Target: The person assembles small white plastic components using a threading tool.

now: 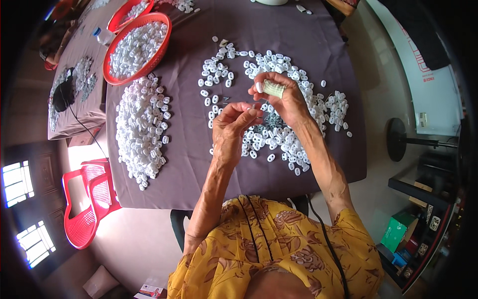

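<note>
My right hand pinches a small white oval plastic piece with dark holes at its fingertips. A pale ribbed wrap covers part of one of its fingers. Just below and to the left, my left hand is closed in a pinch, and what sits at its fingertips is too small to name. Beneath both hands lies a ring of loose white oval pieces. Inside that ring is a small heap of thin grey metal bits, partly hidden by my right hand.
A long heap of white pieces lies left on the brown tablecloth. Behind it stands a red basket full of them, near a clear bottle. A red chair stands left; a black stand base is right.
</note>
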Available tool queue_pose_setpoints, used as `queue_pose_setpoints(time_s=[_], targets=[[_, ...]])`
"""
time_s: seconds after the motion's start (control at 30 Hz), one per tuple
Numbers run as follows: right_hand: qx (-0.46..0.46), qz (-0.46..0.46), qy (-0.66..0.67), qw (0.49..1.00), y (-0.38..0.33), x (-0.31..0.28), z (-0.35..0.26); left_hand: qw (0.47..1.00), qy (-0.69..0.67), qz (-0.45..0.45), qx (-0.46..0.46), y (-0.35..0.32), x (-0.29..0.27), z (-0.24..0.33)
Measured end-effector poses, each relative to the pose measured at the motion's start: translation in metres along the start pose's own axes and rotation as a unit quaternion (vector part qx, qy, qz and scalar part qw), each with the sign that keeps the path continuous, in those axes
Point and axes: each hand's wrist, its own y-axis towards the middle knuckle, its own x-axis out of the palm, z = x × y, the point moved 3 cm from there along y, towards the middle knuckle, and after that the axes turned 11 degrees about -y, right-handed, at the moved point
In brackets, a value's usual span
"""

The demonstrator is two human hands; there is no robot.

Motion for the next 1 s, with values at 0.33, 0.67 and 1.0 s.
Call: queue_pose_setpoints(time_s=[0.33, 0.67, 1.0], targets=[[-0.051, 0.000, -0.219, 0.974, -0.024, 0.015, -0.019, 0.999, -0.040, -0.026, 0.008, -0.002, 0.003, 0.000], [-0.132, -0.040, -0.478, 0.868, -0.034, 0.014, -0.052, 0.999, -0.011, -0.033, -0.013, -0.006, 0.011, 0.001], [-0.050, 0.026, -0.247, 0.967, -0.036, 0.001, -0.045, 1.000, 0.004, -0.030, -0.001, -0.003, 0.011, -0.005]])
